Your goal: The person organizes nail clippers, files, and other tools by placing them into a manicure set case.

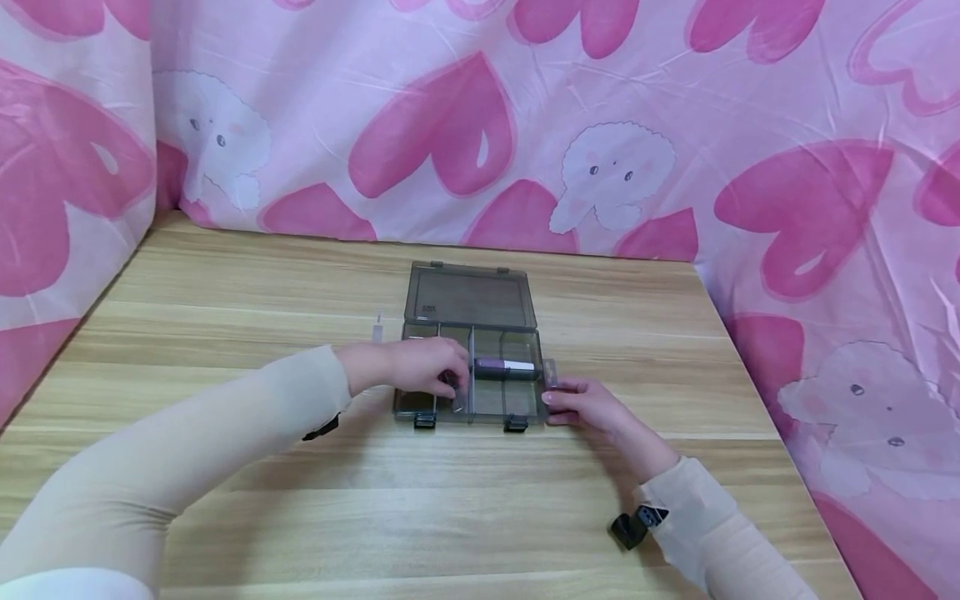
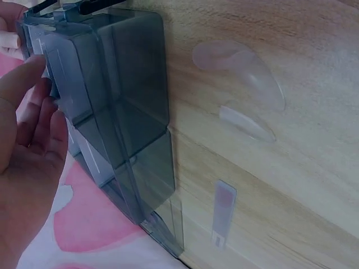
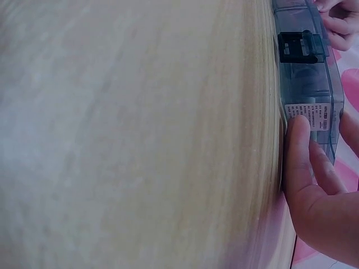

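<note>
A grey see-through compartment box [image 1: 507,410] lies on the table with its lid [image 1: 471,293] folded back. A purple-and-white stick-shaped item [image 1: 506,367] sits across its right side. My left hand [image 1: 429,365] reaches down into the middle compartment, its curled fingers pinching a small clear piece [image 1: 458,403], mostly hidden. My right hand [image 1: 588,406] grips the box's right wall near the front corner. In the right wrist view one finger lies against a white printed label [image 3: 308,116], below a black latch [image 3: 302,47].
A clear strip [image 1: 377,328] lies left of the box, another clear piece [image 1: 551,372] at its right wall. The left wrist view shows two curved clear pieces [image 2: 255,78] [image 2: 247,123] on the wooden table [image 1: 420,517]. Pink heart-patterned cloth [image 1: 435,125] hangs around the table.
</note>
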A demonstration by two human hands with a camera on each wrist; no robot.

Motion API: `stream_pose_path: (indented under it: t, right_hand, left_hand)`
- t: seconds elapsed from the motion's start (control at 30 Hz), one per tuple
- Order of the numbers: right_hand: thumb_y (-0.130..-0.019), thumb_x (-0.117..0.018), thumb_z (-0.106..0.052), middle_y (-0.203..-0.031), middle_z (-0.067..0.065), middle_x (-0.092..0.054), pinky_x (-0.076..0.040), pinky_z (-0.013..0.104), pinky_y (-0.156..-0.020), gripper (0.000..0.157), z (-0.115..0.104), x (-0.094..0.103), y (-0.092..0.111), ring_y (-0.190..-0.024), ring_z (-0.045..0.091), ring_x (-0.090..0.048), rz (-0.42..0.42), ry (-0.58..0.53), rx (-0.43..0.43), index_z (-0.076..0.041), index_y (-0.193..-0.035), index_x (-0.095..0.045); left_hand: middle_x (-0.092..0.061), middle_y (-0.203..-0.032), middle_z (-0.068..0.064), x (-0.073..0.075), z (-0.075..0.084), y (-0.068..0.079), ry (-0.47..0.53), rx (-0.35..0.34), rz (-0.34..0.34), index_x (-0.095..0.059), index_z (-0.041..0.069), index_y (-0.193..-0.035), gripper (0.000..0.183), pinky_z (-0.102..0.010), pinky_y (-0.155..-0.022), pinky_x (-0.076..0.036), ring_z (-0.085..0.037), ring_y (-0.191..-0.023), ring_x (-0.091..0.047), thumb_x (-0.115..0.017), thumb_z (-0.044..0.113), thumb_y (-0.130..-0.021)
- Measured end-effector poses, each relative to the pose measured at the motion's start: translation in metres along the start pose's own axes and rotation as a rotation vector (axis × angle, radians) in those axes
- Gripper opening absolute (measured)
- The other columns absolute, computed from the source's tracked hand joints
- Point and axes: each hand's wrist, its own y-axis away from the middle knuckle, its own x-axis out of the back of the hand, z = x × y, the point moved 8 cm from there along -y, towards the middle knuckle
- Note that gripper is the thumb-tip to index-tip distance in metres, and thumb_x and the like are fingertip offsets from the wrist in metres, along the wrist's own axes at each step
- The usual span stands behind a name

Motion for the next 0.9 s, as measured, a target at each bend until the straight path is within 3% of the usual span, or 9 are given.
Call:
stream_pose_path:
  t: [0.1, 0.23, 0.5, 0.7, 0.9]
  right_hand:
    - [-0.090, -0.054, -0.001, -0.092, 0.000, -0.059, -0.056, 0.025, -0.076, 0.052, 0.000, 0.000, 0.000, -0.078, 0.009, -0.063, -0.003, 0.000, 0.004, 0.021, -0.132, -0.032]
    - [-0.090, -0.054, -0.001, -0.092, 0.001, -0.059, -0.056, 0.025, -0.075, 0.052, -0.001, 0.000, 0.000, -0.078, 0.009, -0.063, 0.000, -0.001, 0.006, 0.021, -0.132, -0.032]
    - [-0.090, -0.054, -0.001, -0.092, 0.000, -0.058, -0.056, 0.025, -0.075, 0.053, -0.002, 0.000, 0.001, -0.076, 0.009, -0.063, 0.009, -0.006, 0.002, 0.021, -0.132, -0.031]
    - [-0.090, -0.053, 0.000, -0.093, 0.001, -0.058, -0.056, 0.025, -0.075, 0.052, 0.000, 0.002, 0.000, -0.077, 0.009, -0.063, 0.012, -0.002, -0.002, 0.021, -0.133, -0.031]
    - [-0.090, -0.054, -0.001, -0.094, 0.002, -0.059, -0.056, 0.026, -0.076, 0.052, 0.000, 0.001, 0.000, -0.077, 0.010, -0.064, 0.008, 0.001, -0.004, 0.020, -0.132, -0.032]
  left_hand:
    - [-0.064, -0.105, 0.000, 0.007, -0.001, 0.000, -0.001, -0.003, 0.062, -0.070, 0.011, -0.101, 0.015, -0.032, -0.096, -0.047, -0.016, -0.105, -0.057, -0.067, 0.013, -0.086]
    - [-0.065, -0.106, -0.004, 0.024, -0.009, 0.008, 0.049, 0.016, 0.196, -0.069, 0.007, -0.106, 0.022, -0.035, -0.094, -0.048, -0.018, -0.103, -0.060, -0.068, 0.012, -0.084]
    - [-0.066, -0.106, -0.008, 0.054, -0.040, 0.039, 0.156, 0.082, 0.407, -0.068, 0.005, -0.106, 0.023, -0.041, -0.080, -0.051, -0.026, -0.096, -0.059, -0.069, 0.010, -0.083]
    - [-0.066, -0.106, -0.008, 0.061, -0.067, 0.060, 0.180, 0.179, 0.472, -0.068, 0.004, -0.107, 0.024, -0.042, -0.083, -0.051, -0.026, -0.099, -0.059, -0.068, 0.008, -0.083]
    - [-0.067, -0.107, -0.010, 0.058, -0.086, 0.073, 0.203, 0.235, 0.492, -0.068, 0.003, -0.105, 0.023, -0.043, -0.084, -0.050, -0.028, -0.099, -0.059, -0.068, 0.007, -0.082]
